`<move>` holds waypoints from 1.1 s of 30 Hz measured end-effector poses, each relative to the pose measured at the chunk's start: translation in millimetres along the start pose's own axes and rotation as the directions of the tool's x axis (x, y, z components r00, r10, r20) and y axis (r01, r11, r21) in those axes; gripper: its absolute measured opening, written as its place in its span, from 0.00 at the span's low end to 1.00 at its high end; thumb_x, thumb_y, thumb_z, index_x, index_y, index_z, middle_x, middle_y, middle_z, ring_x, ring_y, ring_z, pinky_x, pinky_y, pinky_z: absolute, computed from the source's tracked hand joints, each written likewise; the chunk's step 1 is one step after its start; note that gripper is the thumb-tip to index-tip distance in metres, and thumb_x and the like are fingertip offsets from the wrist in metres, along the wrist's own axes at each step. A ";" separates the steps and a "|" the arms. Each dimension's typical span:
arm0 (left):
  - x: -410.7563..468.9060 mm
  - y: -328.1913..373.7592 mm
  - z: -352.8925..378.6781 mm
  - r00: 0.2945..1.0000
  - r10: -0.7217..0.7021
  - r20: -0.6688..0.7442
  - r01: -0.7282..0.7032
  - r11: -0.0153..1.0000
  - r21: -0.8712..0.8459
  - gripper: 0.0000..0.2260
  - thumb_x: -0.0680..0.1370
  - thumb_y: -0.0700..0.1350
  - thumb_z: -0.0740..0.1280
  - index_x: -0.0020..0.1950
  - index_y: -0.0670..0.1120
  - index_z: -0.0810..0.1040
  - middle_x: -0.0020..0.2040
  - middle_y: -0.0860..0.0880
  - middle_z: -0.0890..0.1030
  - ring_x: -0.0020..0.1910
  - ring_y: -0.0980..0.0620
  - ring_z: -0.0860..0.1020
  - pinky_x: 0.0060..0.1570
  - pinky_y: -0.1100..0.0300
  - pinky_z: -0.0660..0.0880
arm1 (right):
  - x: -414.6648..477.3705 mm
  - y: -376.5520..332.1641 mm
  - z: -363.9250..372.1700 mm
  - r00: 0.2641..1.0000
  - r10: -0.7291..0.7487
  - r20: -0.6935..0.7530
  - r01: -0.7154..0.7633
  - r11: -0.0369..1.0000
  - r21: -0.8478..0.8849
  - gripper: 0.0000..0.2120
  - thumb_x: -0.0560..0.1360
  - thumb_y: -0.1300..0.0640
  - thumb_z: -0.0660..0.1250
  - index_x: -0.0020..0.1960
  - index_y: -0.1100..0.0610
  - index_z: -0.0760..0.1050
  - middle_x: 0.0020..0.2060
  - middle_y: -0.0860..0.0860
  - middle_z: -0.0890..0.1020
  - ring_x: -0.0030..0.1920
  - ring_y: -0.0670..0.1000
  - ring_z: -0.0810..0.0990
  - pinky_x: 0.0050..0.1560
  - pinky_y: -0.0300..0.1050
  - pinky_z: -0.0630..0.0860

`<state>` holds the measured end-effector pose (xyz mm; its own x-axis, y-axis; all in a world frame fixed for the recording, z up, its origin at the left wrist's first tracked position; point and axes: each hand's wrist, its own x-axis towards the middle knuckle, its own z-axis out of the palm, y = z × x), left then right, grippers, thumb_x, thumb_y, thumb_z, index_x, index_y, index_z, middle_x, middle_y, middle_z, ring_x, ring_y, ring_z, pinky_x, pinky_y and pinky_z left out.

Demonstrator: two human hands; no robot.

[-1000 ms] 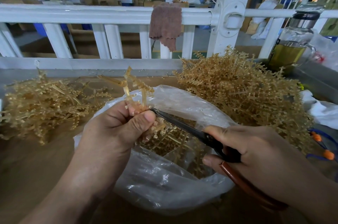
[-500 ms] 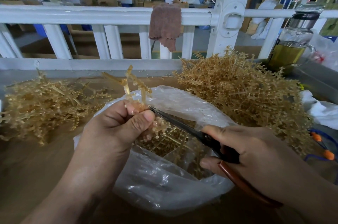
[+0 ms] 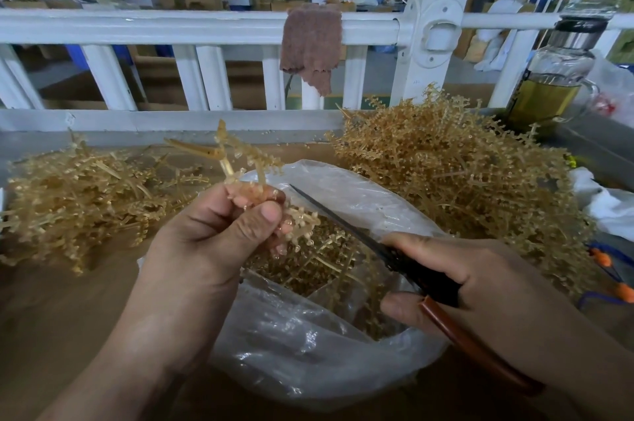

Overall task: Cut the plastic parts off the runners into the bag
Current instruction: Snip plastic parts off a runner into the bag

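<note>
Left hand (image 3: 212, 235) pinches a runner (image 3: 236, 159) between thumb and curled fingers, over the left rear rim of the bag (image 3: 308, 362). The runner's stem stands up out of the grip, tilted a little left; a short branch with small amber parts still on it sticks out below the thumb toward the right. Right hand (image 3: 487, 293) grips the scissors (image 3: 346, 225), fingers curled round the dark handles, a red-brown handle running back under the palm. Blades lie together as one thin line, slanting up-left, the tip just right of the held runner; contact cannot be told. The bag is clear plastic, mouth open and rolled wide, sitting on the brown table (image 3: 51, 310) between the two forearms. Cut parts (image 3: 308, 269) lie inside it in a loose amber heap, right under the blades. Left pile (image 3: 85, 194) of runners lies on the table beside the bag; right pile (image 3: 463, 173) is larger and taller, touching the bag's far right edge. Behind runs a white railing (image 3: 171, 27) with a brown cloth (image 3: 310, 43) hung over the top rail. A glass bottle (image 3: 555, 84) with yellow-green liquid stands at far right, behind the right pile.
</note>
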<state>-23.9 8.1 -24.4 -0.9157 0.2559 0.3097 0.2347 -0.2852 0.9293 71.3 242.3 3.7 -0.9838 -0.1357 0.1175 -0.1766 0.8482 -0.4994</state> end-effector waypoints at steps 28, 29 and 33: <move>-2.7 1.1 0.6 0.998 0.033 0.047 -0.033 0.999 0.001 0.12 0.66 0.58 0.80 0.39 0.53 0.83 0.38 0.54 0.82 0.39 0.57 0.80 0.41 0.66 0.78 | -0.5 -2.2 3.2 0.986 -0.131 -0.106 0.114 0.982 -0.152 0.25 0.71 0.31 0.61 0.63 0.42 0.72 0.36 0.39 0.81 0.36 0.41 0.79 0.36 0.39 0.75; -2.5 0.7 0.3 0.999 0.034 0.041 -0.034 0.999 0.004 0.12 0.65 0.58 0.80 0.39 0.53 0.83 0.38 0.53 0.83 0.39 0.56 0.81 0.41 0.65 0.78 | -0.5 -2.0 3.3 0.985 -0.135 -0.111 0.117 0.981 -0.152 0.25 0.71 0.31 0.61 0.63 0.42 0.72 0.36 0.39 0.81 0.36 0.41 0.79 0.36 0.39 0.74; -2.1 -0.2 -0.3 0.999 0.030 0.043 -0.030 1.000 0.001 0.12 0.65 0.58 0.80 0.39 0.53 0.83 0.39 0.52 0.83 0.41 0.55 0.81 0.43 0.64 0.78 | -0.2 -1.4 3.2 0.985 -0.134 -0.112 0.115 0.981 -0.156 0.24 0.71 0.32 0.61 0.61 0.43 0.74 0.35 0.39 0.80 0.36 0.40 0.78 0.36 0.38 0.74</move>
<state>-22.1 7.4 -25.3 -0.8935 0.2865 0.3458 0.2623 -0.2920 0.9197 71.6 239.5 1.7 -0.9416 -0.1898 0.2781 -0.2817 0.8965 -0.3420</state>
